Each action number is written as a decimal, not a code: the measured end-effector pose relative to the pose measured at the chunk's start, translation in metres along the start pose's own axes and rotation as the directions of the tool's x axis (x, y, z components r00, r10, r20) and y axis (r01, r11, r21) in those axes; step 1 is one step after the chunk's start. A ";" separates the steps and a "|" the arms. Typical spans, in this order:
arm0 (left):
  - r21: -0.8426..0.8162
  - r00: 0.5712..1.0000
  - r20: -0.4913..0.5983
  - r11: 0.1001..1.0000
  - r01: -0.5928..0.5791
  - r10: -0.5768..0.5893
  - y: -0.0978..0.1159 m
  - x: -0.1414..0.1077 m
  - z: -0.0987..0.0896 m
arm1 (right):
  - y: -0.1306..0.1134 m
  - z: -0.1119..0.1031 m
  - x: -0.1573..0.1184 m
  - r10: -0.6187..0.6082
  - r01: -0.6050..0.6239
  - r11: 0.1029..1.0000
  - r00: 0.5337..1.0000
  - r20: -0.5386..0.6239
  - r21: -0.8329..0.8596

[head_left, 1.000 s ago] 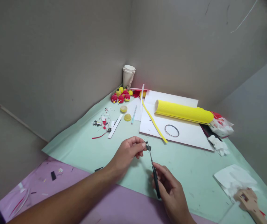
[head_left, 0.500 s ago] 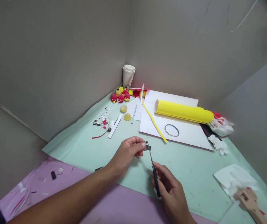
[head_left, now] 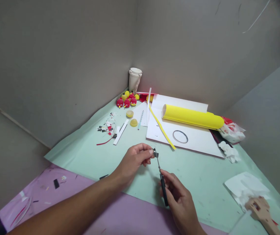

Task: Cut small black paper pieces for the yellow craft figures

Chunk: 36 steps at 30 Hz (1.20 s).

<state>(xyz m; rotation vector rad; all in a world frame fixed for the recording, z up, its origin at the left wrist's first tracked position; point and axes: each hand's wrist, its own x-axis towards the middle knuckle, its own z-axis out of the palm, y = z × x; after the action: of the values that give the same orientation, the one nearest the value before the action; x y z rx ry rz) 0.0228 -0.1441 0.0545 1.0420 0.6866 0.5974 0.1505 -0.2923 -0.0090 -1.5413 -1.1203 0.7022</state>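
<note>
Pinched between the thumb and fingers of my left hand point(head_left: 140, 156) is a small black piece point(head_left: 156, 155). My right hand point(head_left: 179, 197) is closed round the black handles of a pair of scissors point(head_left: 163, 189). The thin metal blades point away from me and lie against the black piece, just right of my left fingertips. Both hands are over the near middle of the pale green sheet point(head_left: 115, 163); my right hand is nearer to me. How far the blades are apart is too small to tell.
Red and yellow balls point(head_left: 126, 102) sit before a white cup point(head_left: 135, 78). Left lie paper scraps point(head_left: 107, 128). A yellow roll point(head_left: 191, 117) and a ring point(head_left: 180, 136) rest on white board point(head_left: 203, 143). A tan tool point(head_left: 258, 209) lies at right.
</note>
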 end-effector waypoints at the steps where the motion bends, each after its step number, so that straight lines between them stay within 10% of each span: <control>1: 0.001 1.000 -0.002 1.000 0.001 -0.001 0.000 0.000 0.000 | 0.001 -0.001 0.000 0.000 0.001 1.000 1.000 0.018 -0.005; 36: 0.002 1.000 0.001 1.000 -0.010 0.010 -0.001 0.000 0.001 | 0.001 -0.003 0.000 -0.013 0.013 1.000 1.000 0.004 -0.002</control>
<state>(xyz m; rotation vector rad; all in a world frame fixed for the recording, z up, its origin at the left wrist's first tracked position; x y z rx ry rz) 0.0236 -0.1444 0.0542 1.0485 0.6816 0.6043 0.1533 -0.2932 -0.0090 -1.5337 -1.1334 0.6955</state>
